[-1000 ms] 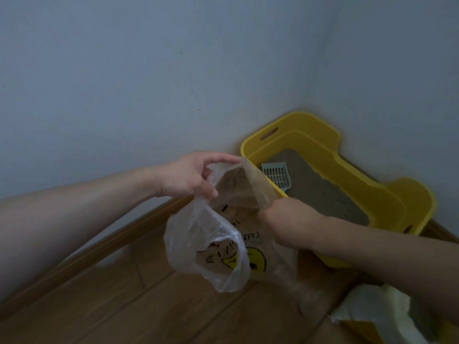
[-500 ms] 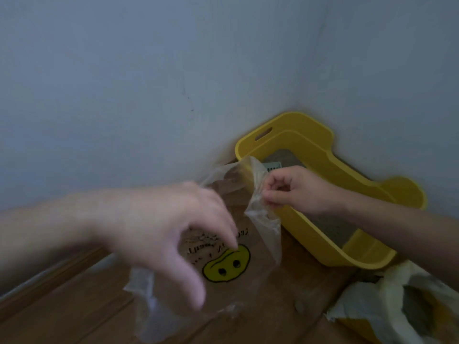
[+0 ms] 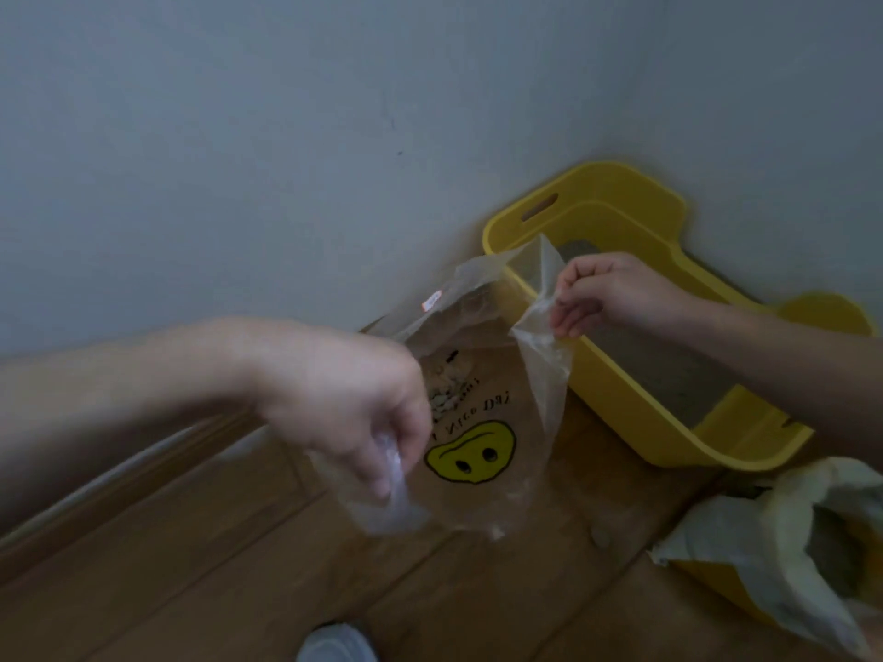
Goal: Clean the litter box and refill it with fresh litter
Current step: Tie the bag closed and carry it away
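Note:
A clear plastic bag [image 3: 482, 389] with a yellow smiley face print hangs between my hands above the wooden floor. My left hand [image 3: 353, 408] pinches the bag's lower left edge. My right hand [image 3: 602, 293] grips the bag's upper right rim, just over the near wall of the yellow litter box [image 3: 640, 413]. The box stands in the room corner with grey litter [image 3: 669, 370] inside. The scoop seen earlier is hidden behind the bag and my right hand.
An open litter sack [image 3: 774, 556], white and yellow, lies at the lower right on the floor. Grey walls meet behind the box, with a wooden skirting board [image 3: 143, 465] along the left wall. A pale rounded object [image 3: 337, 642] shows at the bottom edge.
My left hand let go of the bag's top, swung down and now pinches its lower left edge. My right hand rose with the rim, and the bag spread wider.

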The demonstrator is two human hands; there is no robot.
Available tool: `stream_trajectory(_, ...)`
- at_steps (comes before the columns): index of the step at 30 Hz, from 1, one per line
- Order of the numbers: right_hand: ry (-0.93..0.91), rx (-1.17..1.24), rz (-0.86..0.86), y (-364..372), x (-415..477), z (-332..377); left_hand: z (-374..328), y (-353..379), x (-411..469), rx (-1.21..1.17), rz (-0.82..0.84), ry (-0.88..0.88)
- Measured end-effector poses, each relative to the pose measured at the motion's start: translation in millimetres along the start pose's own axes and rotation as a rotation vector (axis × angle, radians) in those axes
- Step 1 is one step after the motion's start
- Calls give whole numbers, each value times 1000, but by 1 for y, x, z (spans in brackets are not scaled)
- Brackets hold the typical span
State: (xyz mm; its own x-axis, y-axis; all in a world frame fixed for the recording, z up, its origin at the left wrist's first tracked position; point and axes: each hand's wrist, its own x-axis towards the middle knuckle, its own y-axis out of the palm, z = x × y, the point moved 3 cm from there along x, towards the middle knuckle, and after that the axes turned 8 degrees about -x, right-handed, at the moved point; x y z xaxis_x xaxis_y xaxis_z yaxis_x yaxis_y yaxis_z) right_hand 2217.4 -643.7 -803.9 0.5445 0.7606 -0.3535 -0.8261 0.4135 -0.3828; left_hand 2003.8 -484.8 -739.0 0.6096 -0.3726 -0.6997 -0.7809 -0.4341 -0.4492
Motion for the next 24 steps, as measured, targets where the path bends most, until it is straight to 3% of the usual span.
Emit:
stream_trajectory(3,-19,102,-24,0,-3,5,-9,-17,0,-93,-227,209)
stream_trajectory(6,-84,230,-34,5,-14,20,-5,-33,-5,-194,-450,310)
stream_trajectory(14,-223,595,116,25,-41,70,-14,-50,-11,-178,-841,374)
stream_trajectory(18,-204,654,105,32,-50,93,-24,-55,-11,-254,-981,459)
stream_trajectory(22,-215,546,71,29,-53,108,-39,-67,-16,-50,-1132,523)
stream_trajectory(24,-240,466,13,25,-53,109,-40,-72,-18,-63,-1215,529)
